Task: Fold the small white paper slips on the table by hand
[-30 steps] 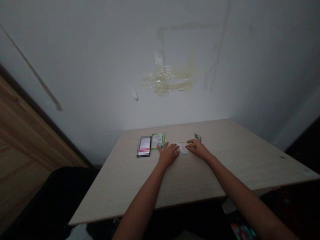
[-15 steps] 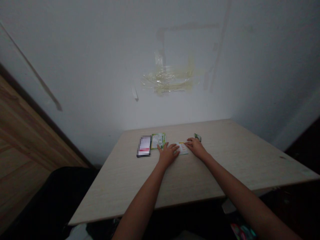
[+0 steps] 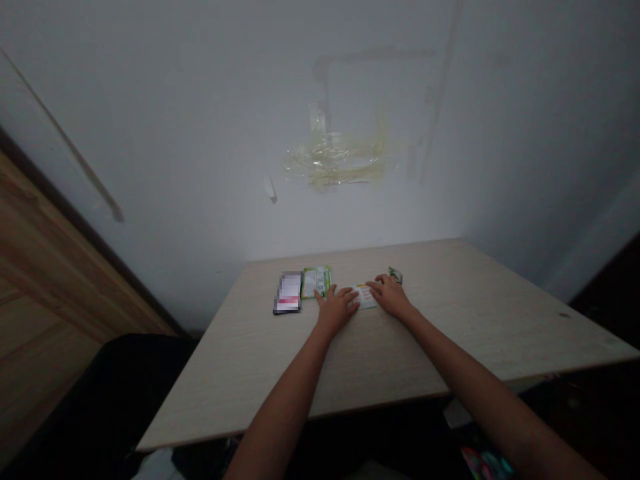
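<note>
A small white printed paper (image 3: 367, 298) with a yellow strip lies flat on the table, partly covered by both hands. My left hand (image 3: 336, 310) rests palm down with fingers spread, its fingertips over the paper's left part and its thumb by a green-and-white printed packet (image 3: 316, 281). On the paper's right side lie the fingers of my right hand (image 3: 392, 295), stretched out and slightly bent. Just behind that hand sits a small crumpled green wrapper (image 3: 395, 274). Neither hand grips anything.
To the left of the packet is a phone (image 3: 289, 292) with its screen blurred out. The pale wooden table (image 3: 240, 373) meets a wall with peeling tape (image 3: 345, 160) at the back. A dark chair-like shape (image 3: 135, 373) stands at the left.
My right hand has slid slightly to the left, its fingers now covering more of the paper's right part. My left hand has stayed in place.
</note>
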A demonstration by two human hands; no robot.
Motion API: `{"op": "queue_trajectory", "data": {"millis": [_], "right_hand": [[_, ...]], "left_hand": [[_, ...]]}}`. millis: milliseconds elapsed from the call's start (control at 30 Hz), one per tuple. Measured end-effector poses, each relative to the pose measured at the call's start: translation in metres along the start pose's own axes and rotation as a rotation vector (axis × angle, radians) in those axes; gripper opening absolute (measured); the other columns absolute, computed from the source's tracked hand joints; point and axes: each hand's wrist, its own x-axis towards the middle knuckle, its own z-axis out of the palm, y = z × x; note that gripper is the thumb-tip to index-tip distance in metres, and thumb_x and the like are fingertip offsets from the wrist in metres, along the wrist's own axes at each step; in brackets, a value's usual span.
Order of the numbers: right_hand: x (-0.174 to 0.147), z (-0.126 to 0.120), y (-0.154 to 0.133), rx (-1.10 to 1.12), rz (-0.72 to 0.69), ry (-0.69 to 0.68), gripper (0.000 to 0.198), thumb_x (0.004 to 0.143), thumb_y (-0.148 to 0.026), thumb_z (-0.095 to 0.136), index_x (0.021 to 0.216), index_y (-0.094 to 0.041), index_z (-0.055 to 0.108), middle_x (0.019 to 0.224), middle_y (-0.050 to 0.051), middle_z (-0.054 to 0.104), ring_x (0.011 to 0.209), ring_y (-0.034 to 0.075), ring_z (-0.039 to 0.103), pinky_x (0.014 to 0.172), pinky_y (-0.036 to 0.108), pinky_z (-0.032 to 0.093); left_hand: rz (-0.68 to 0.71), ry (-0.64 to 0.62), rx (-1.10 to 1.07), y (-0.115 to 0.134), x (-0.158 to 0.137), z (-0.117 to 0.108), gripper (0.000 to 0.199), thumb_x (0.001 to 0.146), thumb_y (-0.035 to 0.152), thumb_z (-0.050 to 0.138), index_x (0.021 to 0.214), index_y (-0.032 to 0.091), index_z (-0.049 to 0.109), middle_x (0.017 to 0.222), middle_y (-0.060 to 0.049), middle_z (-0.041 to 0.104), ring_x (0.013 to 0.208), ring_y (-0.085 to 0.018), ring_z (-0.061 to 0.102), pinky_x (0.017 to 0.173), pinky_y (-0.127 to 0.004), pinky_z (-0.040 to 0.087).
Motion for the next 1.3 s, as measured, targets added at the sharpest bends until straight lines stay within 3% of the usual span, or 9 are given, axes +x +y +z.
{"op": "queue_trajectory", "data": {"millis": [367,600,833,1300], "right_hand": [[-0.003,0.002,-0.002,0.012,0.027,0.021,0.036,0.094,-0.035,0.050,0.128,-0.033,0.063,0.121,0.012,0.057,0.111,0.029,0.049,0.096,0.048,0.041],[0.000,0.007,0.011,0.174,0.010,0.050,0.026,0.092,-0.032,0.057,0.107,-0.025,0.076,0.112,0.011,0.060,0.109,0.025,0.053,0.099,0.044,0.043],[0.001,0.008,0.010,0.202,0.050,0.061,0.022,0.087,-0.034,0.064,0.102,-0.025,0.077,0.112,0.011,0.062,0.109,0.026,0.055,0.099,0.045,0.043],[-0.004,0.000,0.023,0.339,-0.061,-0.037,0.026,0.079,-0.030,0.073,0.102,-0.020,0.077,0.124,0.014,0.061,0.116,0.028,0.054,0.107,0.049,0.038]], "left_hand": [[0.003,0.020,0.001,-0.001,0.000,0.002,0.040,0.093,0.055,0.045,0.132,0.048,0.054,0.144,0.004,0.054,0.141,-0.036,0.030,0.107,-0.080,0.001],[0.004,0.022,0.019,-0.001,-0.001,0.003,0.041,0.093,0.055,0.044,0.133,0.049,0.053,0.145,0.005,0.053,0.142,-0.036,0.030,0.107,-0.080,0.003],[0.011,0.028,-0.003,0.000,-0.001,0.001,0.040,0.093,0.054,0.045,0.132,0.049,0.053,0.143,0.005,0.055,0.141,-0.035,0.031,0.106,-0.081,0.002],[0.005,0.018,0.019,-0.003,-0.001,0.004,0.041,0.094,0.056,0.043,0.133,0.050,0.051,0.146,0.006,0.052,0.142,-0.035,0.029,0.106,-0.082,0.003]]}}
